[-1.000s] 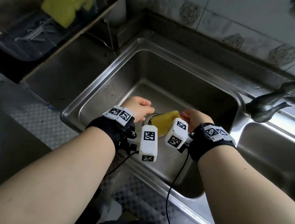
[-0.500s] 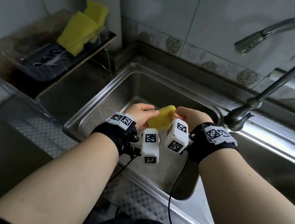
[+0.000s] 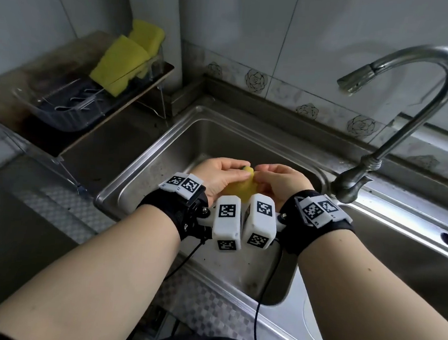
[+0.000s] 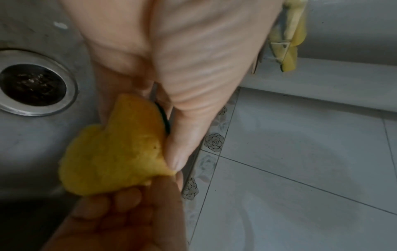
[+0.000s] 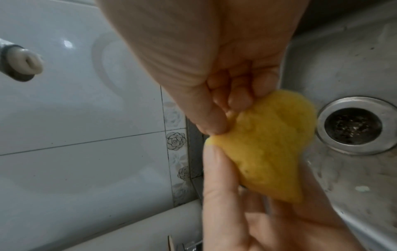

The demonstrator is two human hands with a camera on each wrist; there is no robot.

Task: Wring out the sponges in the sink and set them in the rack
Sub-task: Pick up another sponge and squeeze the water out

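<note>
Both hands clamp one yellow sponge (image 3: 244, 189) between them above the steel sink (image 3: 147, 163): the left hand (image 3: 218, 176) pinches its left end with thumb and curled fingers, and the right hand (image 3: 278, 181) pinches the right end the same way, so the sponge is squeezed into a crumpled, folded lump. A thin dark green scouring layer shows along its far edge in the left wrist view. Far left, a clear plastic rack (image 3: 60, 112) sits on a raised shelf (image 3: 149, 79) beside the basin, and two more yellow sponges (image 3: 123, 66) stand leaning in its far end; the near slots of the rack hold nothing. The shelf's clear legs stand on the steel counter between rack and basin. Below the held sponge the basin floor lies wet, with the round drain (image 4: 32, 83) directly beneath the hands. On the right, a curved metal tap (image 3: 402, 104) rises from the divider and arches back toward the left, its spout hanging well above and to the right of the hands. A second basin (image 3: 412, 267) lies further right. Black cables hang from the wrist cameras over the near rim. Open air runs from the hands leftward over the sink's left rim toward the rack.
</note>
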